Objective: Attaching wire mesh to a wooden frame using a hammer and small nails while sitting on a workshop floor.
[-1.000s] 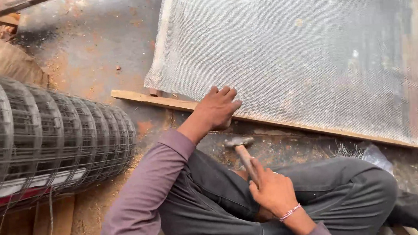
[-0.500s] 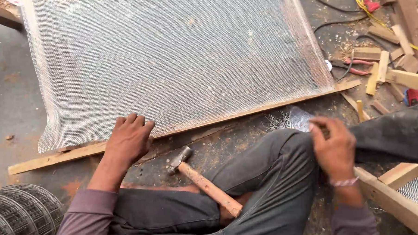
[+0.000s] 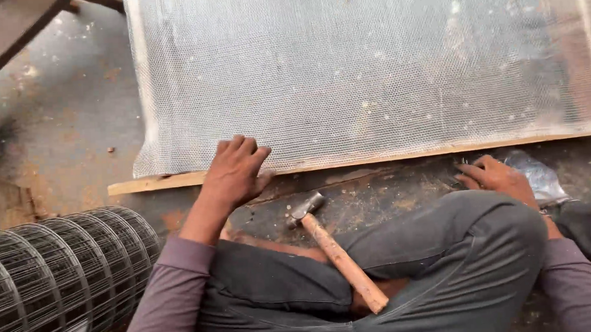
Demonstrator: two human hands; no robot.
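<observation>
Since half a second ago, right hand (image 3: 499,177) has dropped from the knee to the floor (image 3: 65,135), beside clear plastic (image 3: 538,174).
Nearest, a wooden-handled hammer (image 3: 338,253) lies loose across the lap, its head on the floor, with a roll of wire grid (image 3: 57,272) at the near left. Left hand (image 3: 238,169) presses flat, fingers (image 3: 246,148) released and spread, on the near edge of the wooden strip (image 3: 158,182) and fine mesh (image 3: 344,72). Right fingers curl at the plastic; their hold I cannot tell.
</observation>
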